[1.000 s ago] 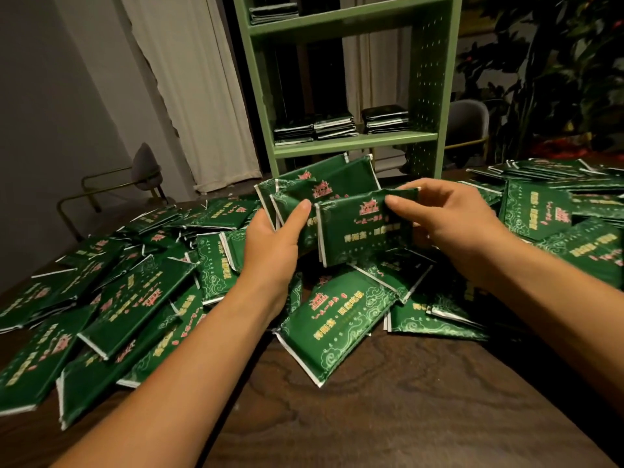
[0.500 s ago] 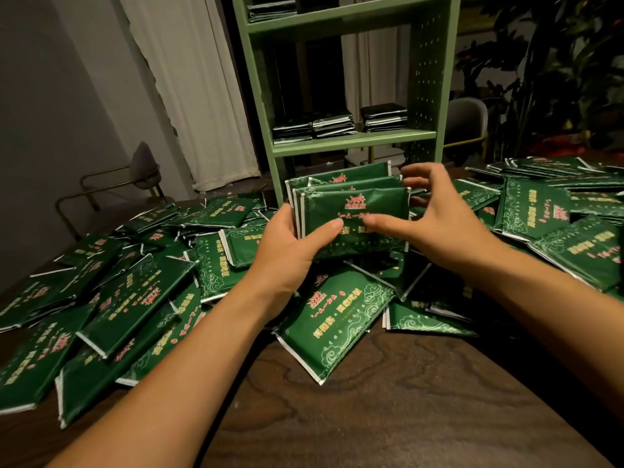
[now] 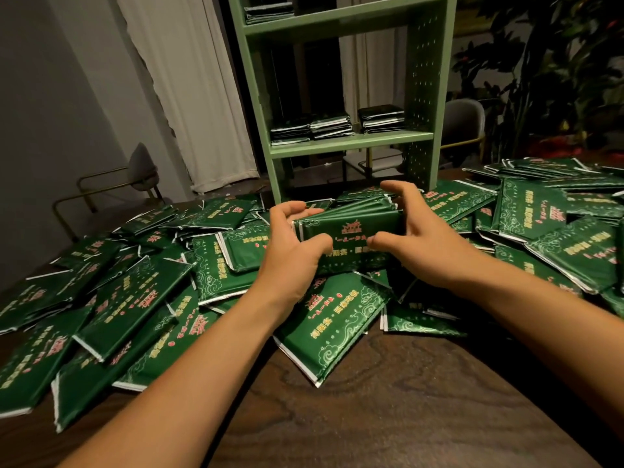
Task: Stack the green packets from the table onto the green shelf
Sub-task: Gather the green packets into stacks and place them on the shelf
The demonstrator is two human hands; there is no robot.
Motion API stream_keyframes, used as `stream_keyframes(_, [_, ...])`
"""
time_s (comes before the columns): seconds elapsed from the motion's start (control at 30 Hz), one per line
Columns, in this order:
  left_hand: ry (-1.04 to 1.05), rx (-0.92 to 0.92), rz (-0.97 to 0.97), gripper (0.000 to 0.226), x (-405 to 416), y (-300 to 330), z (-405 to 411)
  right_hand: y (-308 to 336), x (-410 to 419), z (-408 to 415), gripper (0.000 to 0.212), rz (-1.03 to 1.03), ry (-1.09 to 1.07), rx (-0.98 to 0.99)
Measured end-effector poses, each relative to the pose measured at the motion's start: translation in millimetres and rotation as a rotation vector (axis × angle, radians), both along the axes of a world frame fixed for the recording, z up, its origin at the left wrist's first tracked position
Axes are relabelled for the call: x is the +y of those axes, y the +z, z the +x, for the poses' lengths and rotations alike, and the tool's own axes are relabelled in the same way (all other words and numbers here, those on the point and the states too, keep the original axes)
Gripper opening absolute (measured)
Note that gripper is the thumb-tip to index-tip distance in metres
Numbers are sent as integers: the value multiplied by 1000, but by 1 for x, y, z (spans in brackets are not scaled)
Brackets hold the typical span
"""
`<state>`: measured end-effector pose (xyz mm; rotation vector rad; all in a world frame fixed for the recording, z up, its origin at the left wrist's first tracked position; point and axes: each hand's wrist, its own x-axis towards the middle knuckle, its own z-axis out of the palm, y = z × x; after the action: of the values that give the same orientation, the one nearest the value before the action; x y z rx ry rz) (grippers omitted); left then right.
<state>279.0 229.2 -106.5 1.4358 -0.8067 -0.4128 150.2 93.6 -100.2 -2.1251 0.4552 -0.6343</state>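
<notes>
A squared-up stack of green packets (image 3: pixel 351 228) with gold and red print is held just above the table's pile. My left hand (image 3: pixel 290 244) grips its left end, thumb on the near face. My right hand (image 3: pixel 415 238) holds its right end, fingers arched over the top. Many loose green packets (image 3: pixel 131 298) lie scattered across the dark wooden table (image 3: pixel 405 410). The green shelf (image 3: pixel 344 143) stands straight behind the held stack. Three short piles of packets (image 3: pixel 331 126) rest on its middle board, and another pile (image 3: pixel 268 13) sits on the board above.
A tall heap of packets (image 3: pixel 557 211) covers the table's right side. A grey chair with a brass frame (image 3: pixel 135 177) stands at the left, another chair (image 3: pixel 462 123) behind the shelf at the right. White curtains and a dark plant fill the background.
The fanned packets have been pushed together into one neat stack. Both hands have closed in on its ends and tipped it flatter, a little farther from me, toward the shelf.
</notes>
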Motion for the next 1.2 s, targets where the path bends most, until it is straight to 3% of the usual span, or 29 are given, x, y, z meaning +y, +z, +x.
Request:
stream_keyframes(0.1, [-29, -16, 79, 57, 1, 0, -3, -1, 3, -1, 74, -28, 73, 90])
stream_keyframes(0.23, [23, -2, 39, 56, 1, 3, 0, 0, 1, -1, 70, 19, 76, -22])
stream_keyframes(0.33, [47, 132, -25, 57, -1, 6, 3, 4, -2, 1, 69, 259, 65, -160])
stream_keyframes(0.47, [17, 268, -31, 21, -4, 15, -2, 11, 4, 3, 57, 556, 51, -286])
stream_keyframes(0.57, [42, 318, -27, 20, -11, 30, 3, 17, 0, 6, 50, 604, 1, -267])
stream_keyframes(0.6, [56, 343, -32, 21, -12, 35, 7, 19, -4, 5, 45, 495, -51, -261])
stream_keyframes(0.67, [85, 380, -40, 19, -15, 48, 16, 26, -12, 1, 44, 26, -179, -305])
stream_keyframes(0.73, [93, 398, -37, 11, -18, 60, 22, 31, -17, -3, 61, -515, -197, -302])
stream_keyframes(0.8, [80, 444, -28, 5, -22, 71, 25, 35, -20, -3, 73, -863, -128, -214])
stream_keyframes(0.87, [50, 471, 9, 6, -30, 82, 26, 42, -27, 0, 62, -1021, -109, -227])
stream_keyframes(1.0, [8, 497, 46, 6, -42, 94, 30, 57, -37, 2, 34, -1141, -102, -356])
stream_keyframes(1.2, [85, 493, 49, 7, -54, 110, 40, 71, -50, 19, 43, -1345, -204, -210])
